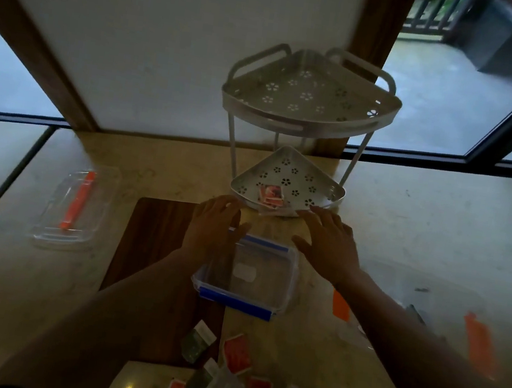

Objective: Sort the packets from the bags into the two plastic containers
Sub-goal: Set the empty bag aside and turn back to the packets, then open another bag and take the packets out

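- On the pale marble counter (408, 214), a clear container with blue clips (249, 274) sat in the middle, straddling the edge of a dark wooden board (150, 245).
- The left hand (211, 224) hovered over the container's far left corner, fingers spread, gripping nothing.
- The right hand (330, 239) was likewise spread and empty, just beyond the container's far right corner.
- A two-tier white corner rack (307, 116) stood behind the hands; its lower shelf held a small clear bag of red packets (270, 195), lying near both sets of fingertips.
- Loose red, dark green and pale packets (233, 383) lay scattered nearest the camera.
- A clear lid with an orange clip (73, 209) rested well to the left.
- Orange clips (479, 343) showed at the right, too blurred to make out what they belonged to.
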### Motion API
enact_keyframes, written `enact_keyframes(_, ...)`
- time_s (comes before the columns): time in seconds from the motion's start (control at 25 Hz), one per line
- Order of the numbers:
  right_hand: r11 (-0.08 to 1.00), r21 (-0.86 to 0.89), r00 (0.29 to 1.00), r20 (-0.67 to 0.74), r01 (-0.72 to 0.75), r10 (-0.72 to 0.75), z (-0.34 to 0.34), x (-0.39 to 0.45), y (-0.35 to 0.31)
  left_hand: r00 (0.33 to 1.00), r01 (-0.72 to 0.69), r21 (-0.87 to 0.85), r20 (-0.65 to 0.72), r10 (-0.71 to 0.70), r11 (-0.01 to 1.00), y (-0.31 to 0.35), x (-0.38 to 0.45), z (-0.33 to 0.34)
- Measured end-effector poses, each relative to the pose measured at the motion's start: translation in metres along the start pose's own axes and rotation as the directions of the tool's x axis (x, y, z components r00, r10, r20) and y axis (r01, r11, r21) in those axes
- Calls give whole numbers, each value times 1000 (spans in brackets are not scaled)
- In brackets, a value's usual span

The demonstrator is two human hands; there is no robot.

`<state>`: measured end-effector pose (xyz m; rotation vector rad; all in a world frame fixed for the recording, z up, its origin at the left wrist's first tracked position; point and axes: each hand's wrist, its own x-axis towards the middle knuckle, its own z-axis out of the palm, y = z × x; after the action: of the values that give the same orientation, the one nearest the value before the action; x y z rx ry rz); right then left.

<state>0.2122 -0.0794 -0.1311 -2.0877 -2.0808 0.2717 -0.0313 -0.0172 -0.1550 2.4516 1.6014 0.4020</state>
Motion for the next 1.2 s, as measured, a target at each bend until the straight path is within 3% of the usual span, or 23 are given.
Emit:
enact_keyframes(0.16, 1000, 14, 1000, -6, -3, 3, 19, 24, 0, 997, -73, 21, -32, 74, 997, -11, 22, 19)
enact_keyframes(0.52, 999, -37, 997, 78, 16, -13, 60, 73, 9, 985, -166, 60, 48, 163, 984, -9, 65, 61)
enact_keyframes(0.92, 1000, 25, 1000, -27, 8, -7, 64, 90, 11, 993, -120, 16, 9, 120, 993, -15, 80, 76)
enact_keyframes(1.2, 994, 109, 986, -164, 6, 12, 38, 85, -1, 989, -114, -50, -98, 108, 992, -7, 77, 40)
